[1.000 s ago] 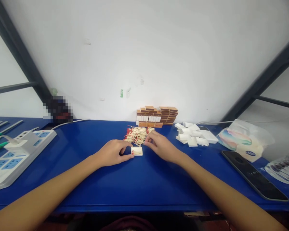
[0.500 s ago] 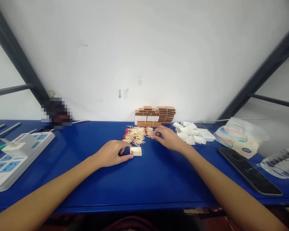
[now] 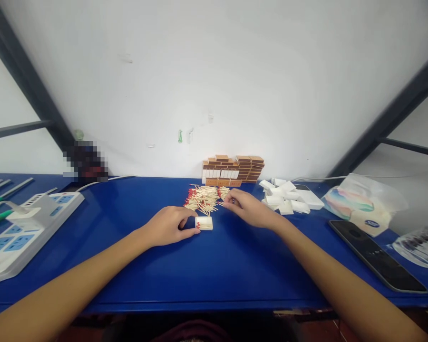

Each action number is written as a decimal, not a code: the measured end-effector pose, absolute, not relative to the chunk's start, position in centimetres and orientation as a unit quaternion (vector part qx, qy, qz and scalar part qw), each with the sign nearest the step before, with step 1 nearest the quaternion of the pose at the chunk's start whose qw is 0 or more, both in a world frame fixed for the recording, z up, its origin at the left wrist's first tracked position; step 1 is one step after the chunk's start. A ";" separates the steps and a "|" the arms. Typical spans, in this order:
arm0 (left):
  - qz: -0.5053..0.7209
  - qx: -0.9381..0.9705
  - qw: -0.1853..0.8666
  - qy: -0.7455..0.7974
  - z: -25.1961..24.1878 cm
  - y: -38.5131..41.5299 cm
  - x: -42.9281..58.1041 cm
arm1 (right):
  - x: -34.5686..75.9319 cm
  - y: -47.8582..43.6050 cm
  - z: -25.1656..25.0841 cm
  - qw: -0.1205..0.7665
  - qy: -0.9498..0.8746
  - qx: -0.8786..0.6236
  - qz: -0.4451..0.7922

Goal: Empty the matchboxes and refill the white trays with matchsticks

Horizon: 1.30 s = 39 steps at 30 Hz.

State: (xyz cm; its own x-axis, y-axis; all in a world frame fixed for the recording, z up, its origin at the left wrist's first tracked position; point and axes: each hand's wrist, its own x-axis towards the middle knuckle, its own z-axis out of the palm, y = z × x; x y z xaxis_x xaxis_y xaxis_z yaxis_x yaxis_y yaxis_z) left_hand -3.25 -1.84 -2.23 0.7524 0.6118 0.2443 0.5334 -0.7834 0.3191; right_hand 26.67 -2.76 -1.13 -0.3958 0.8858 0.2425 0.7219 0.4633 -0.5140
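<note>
My left hand (image 3: 174,225) is closed on the left end of a small white matchbox tray (image 3: 207,221), thumb at the near side and fingers at the far side. A few red-tipped matches lie inside the tray, which rests on the blue table. Just beyond it spreads a loose heap of matches (image 3: 202,197), most with red heads toward the left. My right hand (image 3: 245,207) is at the heap's right edge, its thumb and forefinger pinched together. From that pinch a match (image 3: 220,204) sticks out leftward, red head first.
Brown matchboxes (image 3: 249,168) are stacked against the wall. White empty trays (image 3: 283,194) lie heaped right of them, beside a white box. Farther right are a phone (image 3: 376,256), a tissue pack (image 3: 367,204) and a clear bottle (image 3: 419,244). A power strip (image 3: 32,232) lies left.
My right hand has shifted slightly left and a match now shows at its fingertips. My left hand keeps its hold on the tray. The whole view has shifted a little.
</note>
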 end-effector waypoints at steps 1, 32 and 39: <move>0.171 0.928 0.120 0.308 -2.3 -1.8 -3.2 | 25.8 -3.3 -1.1 0.254 -0.824 -0.476 0.173; 0.181 0.928 0.112 0.305 -2.1 -1.7 -3.4 | 27.2 -1.4 -2.9 0.226 -0.801 -0.542 0.116; 0.183 0.925 0.126 0.308 -2.3 -1.7 -3.4 | 24.3 -3.6 -1.8 0.281 -0.818 -0.485 0.132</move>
